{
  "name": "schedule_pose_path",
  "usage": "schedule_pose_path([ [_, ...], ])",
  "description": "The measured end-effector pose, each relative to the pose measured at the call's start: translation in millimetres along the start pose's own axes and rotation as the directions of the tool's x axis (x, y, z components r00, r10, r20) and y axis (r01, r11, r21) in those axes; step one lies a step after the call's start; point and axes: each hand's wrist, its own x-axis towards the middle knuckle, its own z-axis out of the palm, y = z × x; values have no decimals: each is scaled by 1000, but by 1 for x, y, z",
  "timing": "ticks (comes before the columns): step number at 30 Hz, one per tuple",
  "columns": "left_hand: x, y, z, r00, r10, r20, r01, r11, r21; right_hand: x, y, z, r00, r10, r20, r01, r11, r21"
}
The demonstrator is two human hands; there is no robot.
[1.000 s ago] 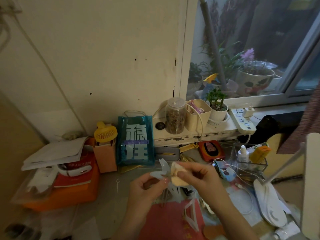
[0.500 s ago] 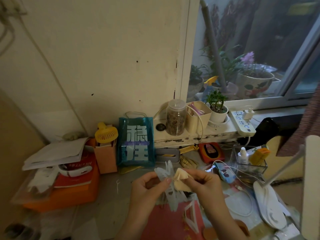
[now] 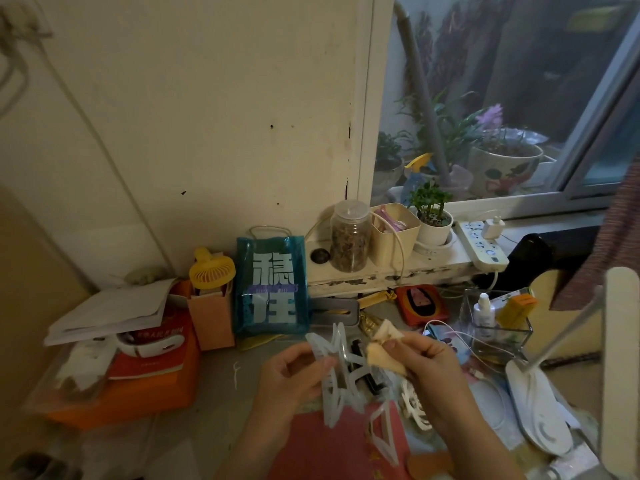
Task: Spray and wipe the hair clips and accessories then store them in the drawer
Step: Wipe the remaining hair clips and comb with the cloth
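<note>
— What do the hands hold?
— The left hand (image 3: 294,372) pinches a translucent star-shaped hair clip (image 3: 341,372); the right hand (image 3: 420,365) pinches a cream cloth (image 3: 382,348) against it.
— And beyond them?
— A teal bag (image 3: 272,285) stands behind the left hand; a glass box (image 3: 495,323) sits past the right.

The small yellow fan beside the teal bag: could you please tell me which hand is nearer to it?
Left. The left hand, holding the clear star-shaped clip, lies below and right of the yellow fan. The right hand, pinching the cloth, is farther right.
</note>
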Motion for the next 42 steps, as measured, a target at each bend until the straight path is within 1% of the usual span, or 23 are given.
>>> schedule_pose_path([
  [4,-1,6,-3,988,-19,151,27,998,-50,9,-7,-3,999,-16,49,17,1000,-16],
  [8,-2,7,-2,977,-41,209,47,999,-24,9,-6,5,987,19,157,-14,999,-37],
  [11,-1,8,-2,974,-39,223,39,999,3,6,-2,11,973,42,228,-42,999,-6],
  [16,1,5,-7,974,-71,216,66,997,29,5,3,11,974,72,214,-92,992,85],
  [20,2,2,-9,976,-93,198,82,995,64,3,6,9,972,94,213,-138,970,202],
  [22,1,1,-9,977,-97,191,84,994,72,3,7,6,974,85,209,-136,960,244],
  [24,0,-2,-9,980,-103,172,88,992,91,3,8,3,975,64,212,-112,968,224],
  [29,-6,-6,-6,982,-93,168,65,985,162,-4,11,10,974,51,220,-60,998,35],
  [34,-9,-15,-5,982,-111,150,80,977,199,-5,13,10,984,22,177,-16,999,-33],
  [36,-10,-20,-8,987,-95,131,70,980,185,-5,16,10,989,34,144,-30,999,-28],
  [39,-15,-29,-11,982,-89,168,59,983,175,-5,23,10,991,88,104,-88,996,-4],
  [40,-17,-33,-12,981,-94,172,65,984,167,-6,25,11,989,106,103,-105,994,-12],
  [42,-23,-39,-14,983,-123,137,109,988,105,-5,32,13,983,139,116,-136,990,-36],
])
